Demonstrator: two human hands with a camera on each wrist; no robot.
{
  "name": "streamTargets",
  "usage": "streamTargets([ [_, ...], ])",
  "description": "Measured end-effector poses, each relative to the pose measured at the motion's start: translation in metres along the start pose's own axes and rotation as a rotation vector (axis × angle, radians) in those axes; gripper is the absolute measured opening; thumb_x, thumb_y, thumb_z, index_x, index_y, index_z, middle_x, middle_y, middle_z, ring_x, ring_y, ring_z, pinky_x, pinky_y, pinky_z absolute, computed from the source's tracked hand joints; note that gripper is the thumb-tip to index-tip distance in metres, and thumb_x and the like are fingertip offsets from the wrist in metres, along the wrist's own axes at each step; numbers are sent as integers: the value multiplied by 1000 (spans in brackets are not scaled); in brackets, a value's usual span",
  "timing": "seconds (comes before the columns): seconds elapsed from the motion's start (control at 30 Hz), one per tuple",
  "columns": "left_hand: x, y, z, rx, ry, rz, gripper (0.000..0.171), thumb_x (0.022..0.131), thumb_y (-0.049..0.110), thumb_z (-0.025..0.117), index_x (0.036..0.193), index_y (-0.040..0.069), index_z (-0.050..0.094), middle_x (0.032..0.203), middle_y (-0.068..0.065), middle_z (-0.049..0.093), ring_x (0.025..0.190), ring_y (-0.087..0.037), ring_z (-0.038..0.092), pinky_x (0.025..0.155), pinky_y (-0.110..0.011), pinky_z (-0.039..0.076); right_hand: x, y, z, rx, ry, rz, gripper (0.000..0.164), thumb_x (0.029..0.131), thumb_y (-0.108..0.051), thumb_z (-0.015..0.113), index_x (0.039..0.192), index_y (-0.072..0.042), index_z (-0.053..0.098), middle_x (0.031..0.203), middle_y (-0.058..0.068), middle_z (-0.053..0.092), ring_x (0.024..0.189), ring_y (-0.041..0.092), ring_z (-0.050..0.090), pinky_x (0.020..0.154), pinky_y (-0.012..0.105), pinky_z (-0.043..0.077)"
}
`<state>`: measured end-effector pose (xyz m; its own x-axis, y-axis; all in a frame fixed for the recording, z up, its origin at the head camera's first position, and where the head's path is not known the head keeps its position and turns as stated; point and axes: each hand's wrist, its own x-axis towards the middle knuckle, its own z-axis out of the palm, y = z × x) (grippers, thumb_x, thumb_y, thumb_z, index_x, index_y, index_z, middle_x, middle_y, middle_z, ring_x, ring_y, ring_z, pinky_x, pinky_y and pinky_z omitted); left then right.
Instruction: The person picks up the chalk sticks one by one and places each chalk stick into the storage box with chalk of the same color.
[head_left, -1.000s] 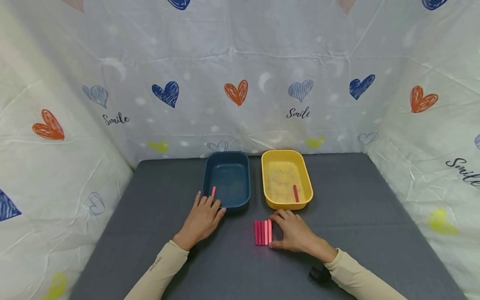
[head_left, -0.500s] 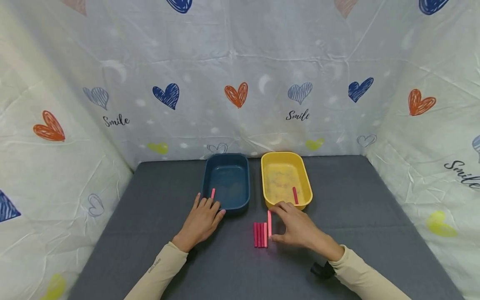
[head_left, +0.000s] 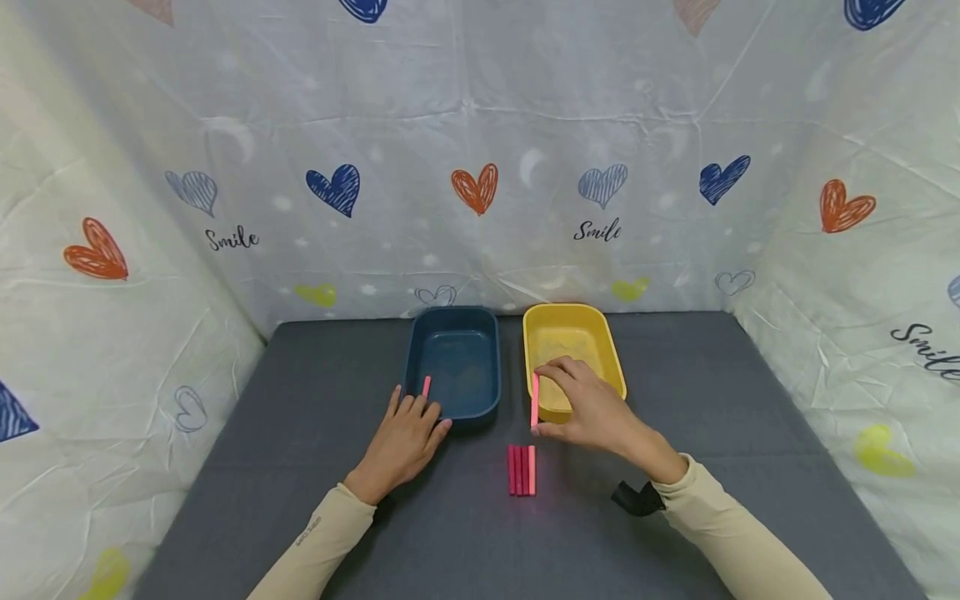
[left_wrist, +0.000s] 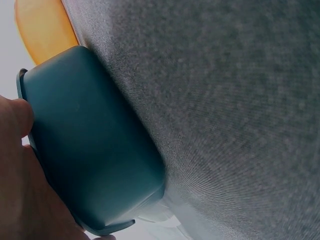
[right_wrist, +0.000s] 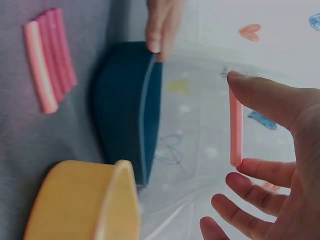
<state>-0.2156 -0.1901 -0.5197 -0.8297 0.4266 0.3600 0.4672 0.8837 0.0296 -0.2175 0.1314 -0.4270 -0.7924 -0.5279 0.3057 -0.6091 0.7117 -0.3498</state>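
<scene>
My right hand (head_left: 588, 404) pinches a light pink stick (right_wrist: 236, 127) by its two ends, thumb at one and index finger at the other. The stick hangs above the table, overlapping the near left corner of the yellow bin (head_left: 618, 367) in the head view. My left hand (head_left: 401, 437) rests over the near left rim of the dark blue bin (head_left: 493, 367), fingers draped across the edge. Inside that bin, another light pink stick (head_left: 427, 385) shows past the fingertips. Three dark pink sticks (head_left: 518, 471) and one light pink stick (head_left: 532, 471) lie side by side on the table.
The two bins stand side by side at the back of the grey table (head_left: 322, 358). A white curtain (head_left: 405, 100) printed with hearts hangs behind and at both sides. A black strap-like thing (head_left: 637, 498) sits by the right sleeve.
My right hand has lifted the rightmost light pink stick from the row and carried it away from me to the yellow bin, now hiding the dark stick inside. The left hand stays put.
</scene>
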Motion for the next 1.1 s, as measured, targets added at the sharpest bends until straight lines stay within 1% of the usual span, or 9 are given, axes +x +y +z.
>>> streamTargets([
  [0.2,0,0,-1,5,-14,-5,25,101,36,52,97,11,57,96,-11,59,103,-32,56,114,-64,28,18,-6,-6,6,27,-15,79,71,-50,84,135,-15,55,131,3,54,120,21,52,97,41,52],
  [0.3,0,0,-1,9,-14,-4,26,101,36,52,97,11,57,96,-11,59,103,-32,57,114,-64,28,28,-11,-7,8,20,-2,79,72,-52,83,137,-16,55,132,3,54,120,21,53,99,43,50],
  [0.47,-1,1,-1,13,-14,0,26,101,36,54,98,10,57,96,-12,60,103,-32,58,114,-64,28,48,-18,-8,11,5,14,80,73,-54,81,138,-17,53,134,4,53,119,22,53,99,43,51],
  [0.6,0,1,-1,35,-8,6,26,100,36,55,98,10,58,97,-12,61,103,-32,57,113,-64,30,63,-21,-7,46,-20,30,81,74,-54,80,141,-18,51,137,4,51,122,23,51,102,44,50],
  [0.7,1,0,-2,48,-7,9,27,100,36,55,99,10,59,97,-13,61,103,-32,57,112,-64,31,73,-23,-3,70,-40,39,81,75,-53,80,142,-18,50,138,4,51,123,24,51,103,45,49],
  [0.87,1,0,-1,48,-14,4,27,100,36,56,99,9,59,97,-13,62,102,-32,58,112,-64,31,90,-24,7,96,-53,33,79,75,-51,80,140,-16,51,136,7,53,119,24,53,102,43,50],
  [0.97,1,0,-1,45,-6,10,26,100,36,56,98,9,59,95,-12,61,101,-32,58,112,-64,31,101,-23,15,111,-62,28,78,76,-49,81,140,-15,52,134,7,54,118,24,55,101,41,51],
  [1.1,0,0,-2,36,-2,16,26,100,35,55,99,9,59,95,-12,61,100,-32,57,112,-65,30,115,-23,30,114,-99,26,78,78,-50,79,142,-15,50,136,7,53,122,24,53,104,41,49],
])
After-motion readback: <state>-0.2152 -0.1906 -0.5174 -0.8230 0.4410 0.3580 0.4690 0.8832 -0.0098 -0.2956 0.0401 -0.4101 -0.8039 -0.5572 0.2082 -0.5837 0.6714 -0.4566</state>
